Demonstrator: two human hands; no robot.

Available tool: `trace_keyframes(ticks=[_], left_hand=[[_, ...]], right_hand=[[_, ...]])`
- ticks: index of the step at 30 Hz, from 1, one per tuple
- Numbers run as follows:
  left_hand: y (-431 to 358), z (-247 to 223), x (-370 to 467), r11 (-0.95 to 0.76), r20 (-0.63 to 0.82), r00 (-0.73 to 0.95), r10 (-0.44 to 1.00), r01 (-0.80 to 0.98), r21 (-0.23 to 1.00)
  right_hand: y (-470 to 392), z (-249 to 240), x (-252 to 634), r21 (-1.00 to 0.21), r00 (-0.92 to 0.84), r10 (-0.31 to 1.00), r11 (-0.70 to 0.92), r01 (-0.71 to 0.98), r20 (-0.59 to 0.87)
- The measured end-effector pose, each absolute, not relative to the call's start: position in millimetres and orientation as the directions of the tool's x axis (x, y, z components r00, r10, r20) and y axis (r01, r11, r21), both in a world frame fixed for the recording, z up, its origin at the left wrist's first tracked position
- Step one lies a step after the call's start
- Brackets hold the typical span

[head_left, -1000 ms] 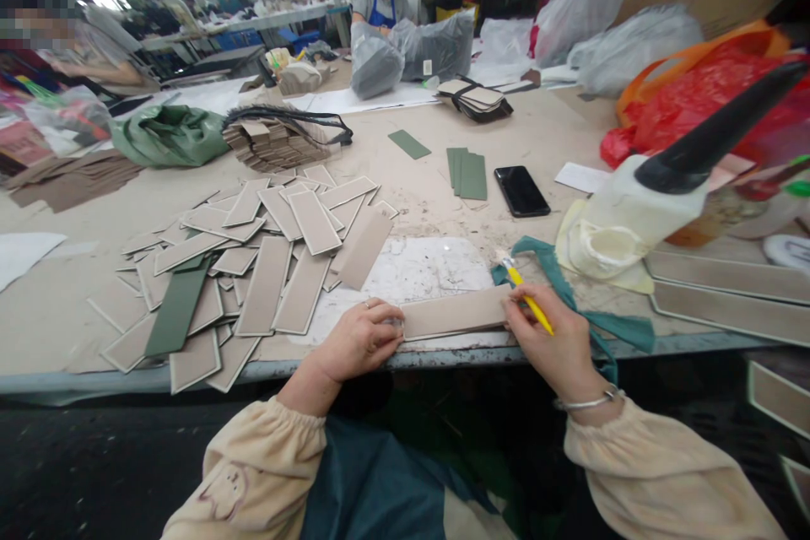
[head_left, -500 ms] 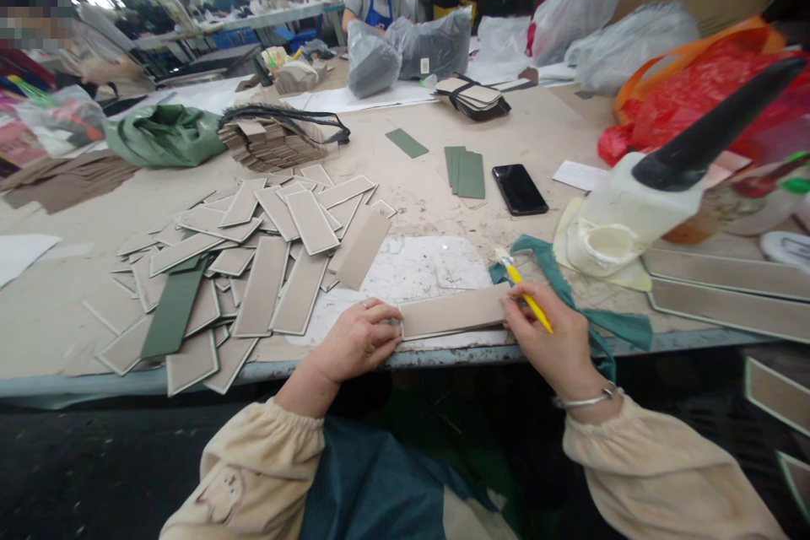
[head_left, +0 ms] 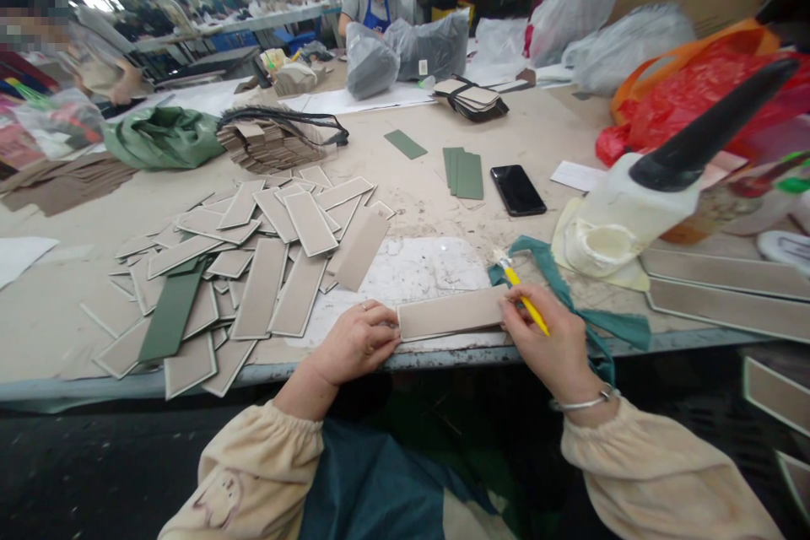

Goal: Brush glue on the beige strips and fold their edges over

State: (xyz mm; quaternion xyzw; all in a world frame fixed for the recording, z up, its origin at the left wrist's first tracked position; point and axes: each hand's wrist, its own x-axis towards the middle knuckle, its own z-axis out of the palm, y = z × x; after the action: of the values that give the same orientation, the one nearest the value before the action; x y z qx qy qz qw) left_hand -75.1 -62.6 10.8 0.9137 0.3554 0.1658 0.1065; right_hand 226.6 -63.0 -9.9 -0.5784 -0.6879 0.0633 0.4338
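A long beige strip (head_left: 452,314) lies near the table's front edge, between my two hands. My left hand (head_left: 365,339) pinches its left end with bent fingers. At the strip's right end is my right hand (head_left: 548,337), its fingertips on the corner. A yellow-handled brush (head_left: 528,300) is held in that same hand, bristles pointing up and left. Under the strip is a stained white sheet (head_left: 423,261). To the left spreads a loose pile of beige pieces with pale edges (head_left: 261,291), a green piece (head_left: 172,312) on top.
A white glue container (head_left: 664,207) with a black handle stands at the right, beside a teal cloth (head_left: 557,278). Farther back lie a black phone (head_left: 518,190), green pieces (head_left: 468,175), a strapped bundle (head_left: 272,139) and red bags (head_left: 702,101). People sit or stand beyond.
The view has shifted very slightly. At the far left, a person's arm has come into clearer view. My hands, the strip and the brush keep nearly the same positions.
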Motion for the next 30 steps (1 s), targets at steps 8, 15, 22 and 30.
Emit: trace_keyframes(ticks=[8,15,22,30], left_hand=[[-62.5,9.3,-76.4,-0.725,0.226,0.694,0.684,0.610,0.320],[-62.9,8.8,-75.7,-0.729,0.244,0.691,0.681,0.607,0.317],[-63.1,5.8,-77.0,-0.724,0.241,0.687,0.685,0.606,0.331],[-62.4,7.1,-74.5,-0.717,0.248,0.678,0.692,0.609,0.339]], right_hand=[[-63.3,-11.4,227.5,-0.607,0.047,0.862,0.315,0.730,0.505],[-63.0,-9.8,225.8,-0.574,0.044,0.848,0.318,0.755,0.528],[-62.5,-8.0,226.5,-0.561,0.033,0.852,0.316,0.765,0.523],[-61.1,-12.6,227.3,-0.561,0.025,0.867,0.300,0.771,0.498]])
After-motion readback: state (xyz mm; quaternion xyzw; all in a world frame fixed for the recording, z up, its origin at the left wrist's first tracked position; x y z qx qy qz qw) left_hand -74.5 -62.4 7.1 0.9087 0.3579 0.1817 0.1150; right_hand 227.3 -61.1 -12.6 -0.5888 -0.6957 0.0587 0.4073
